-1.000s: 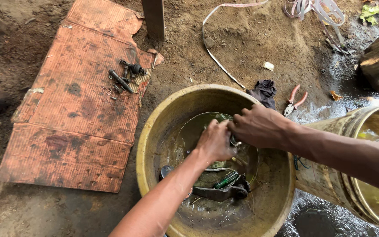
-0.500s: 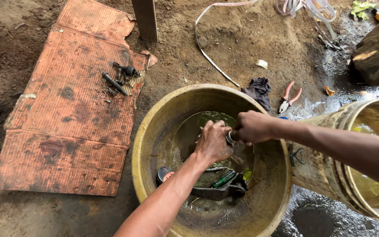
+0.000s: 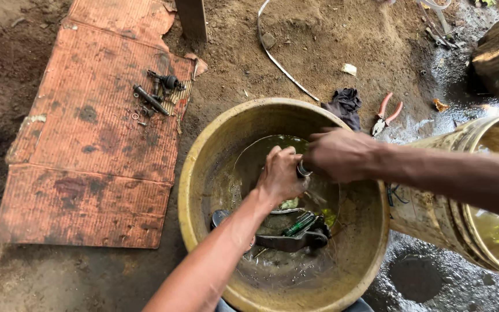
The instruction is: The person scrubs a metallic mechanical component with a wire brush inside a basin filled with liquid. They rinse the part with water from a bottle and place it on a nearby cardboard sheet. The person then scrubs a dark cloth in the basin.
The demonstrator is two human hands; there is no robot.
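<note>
Meanwhile, both the left hand [image 3: 280, 173] and right hand [image 3: 337, 153] are gripping a small metal part [image 3: 304, 169], washing it over the basin [image 3: 203, 167], pliers [image 3: 386, 114] lying at two o'clock.

— Being gripped there: small round metal part [image 3: 303, 169], shiny rim showing, mostly hidden between the fingertips of both hands.

— Hanging where?

— Sitting just past the left fingers, under the right fingertips, over a yellow basin [image 3: 203, 167].
</note>
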